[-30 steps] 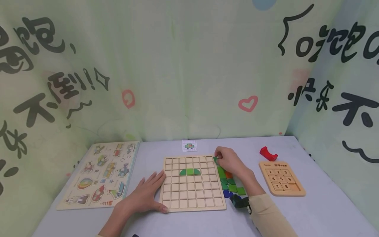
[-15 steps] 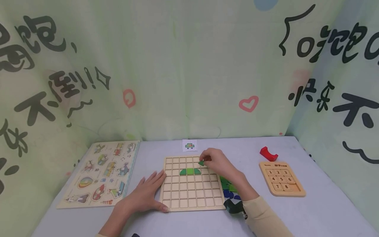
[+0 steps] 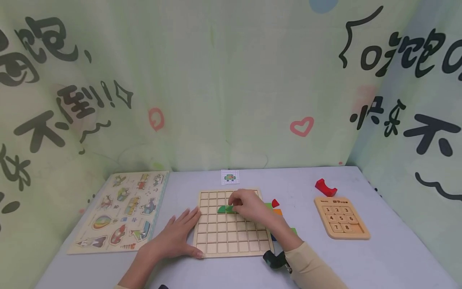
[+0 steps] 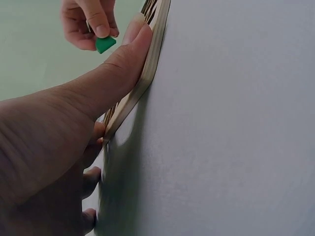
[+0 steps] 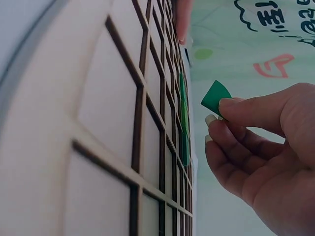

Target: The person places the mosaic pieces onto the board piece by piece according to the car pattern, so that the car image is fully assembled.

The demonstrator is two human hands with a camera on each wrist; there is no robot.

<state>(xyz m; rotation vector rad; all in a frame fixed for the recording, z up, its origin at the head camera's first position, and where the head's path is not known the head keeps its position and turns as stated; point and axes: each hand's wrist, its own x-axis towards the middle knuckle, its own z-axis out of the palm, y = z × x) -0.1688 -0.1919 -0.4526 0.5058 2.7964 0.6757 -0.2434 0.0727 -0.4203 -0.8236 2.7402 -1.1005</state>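
My right hand (image 3: 249,206) hovers over the upper middle of the wooden grid board (image 3: 234,237). Between its thumb and fingertips it pinches a dark green quarter-circle tile (image 5: 215,96), held off the board in the right wrist view. Just below that hand, a row of green tiles (image 3: 225,209) lies in the grid, its right end hidden by the hand. My left hand (image 3: 177,235) lies spread along the board's left side. Its thumb (image 4: 133,46) rests on the near-left corner, and the fingertips reach the side edge.
A small printed card (image 3: 229,176) lies behind the board. Loose tiles, among them a red piece (image 3: 275,203) and an orange square (image 3: 278,211), lie on the right, partly behind my forearm. Further right are a red arch block (image 3: 326,188) and a number board (image 3: 357,232). A picture puzzle (image 3: 84,237) lies left.
My right hand has carried the green tile from the pile at the board's right side leftward over the grid, to above the green row. The left hand has stayed in place.
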